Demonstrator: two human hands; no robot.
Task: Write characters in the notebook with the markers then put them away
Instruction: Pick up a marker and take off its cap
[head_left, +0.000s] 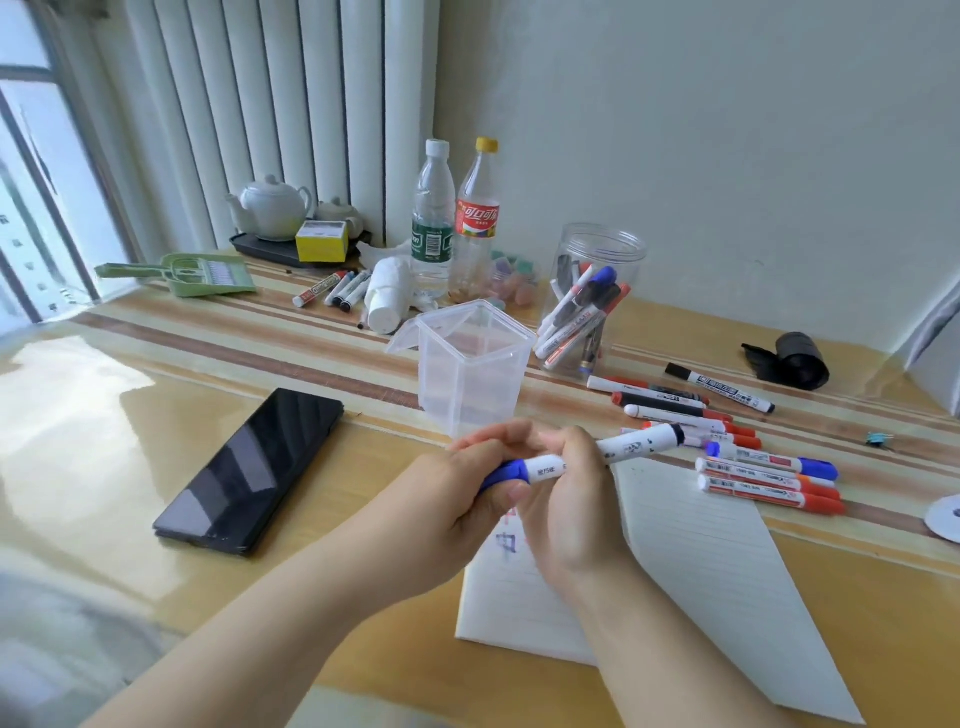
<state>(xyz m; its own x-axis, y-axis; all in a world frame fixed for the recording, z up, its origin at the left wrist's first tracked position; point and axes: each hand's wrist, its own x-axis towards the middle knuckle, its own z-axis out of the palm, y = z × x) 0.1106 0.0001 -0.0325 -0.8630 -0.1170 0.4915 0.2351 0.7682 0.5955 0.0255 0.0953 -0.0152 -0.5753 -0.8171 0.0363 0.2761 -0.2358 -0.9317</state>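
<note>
Both my hands hold one white marker (631, 446) above the open lined notebook (711, 561). My left hand (467, 499) grips its blue cap end (506, 473). My right hand (571, 499) grips the white barrel, whose dark far end points right. Blue and red characters on the page show partly between my hands. Several loose markers (763, 470) with red, blue and black caps lie on the table just right of the notebook's top. A round clear jar (597, 249) behind them holds several more markers. An empty square clear container (470, 369) with an open lid stands beyond my hands.
A black phone (249, 473) lies left of my hands. Two plastic bottles (457, 218), a white teapot (270, 205) on a tray, a yellow box (322, 240), a green dustpan (197, 273) and more markers (332, 288) sit at the back. A black roll (795, 358) lies far right.
</note>
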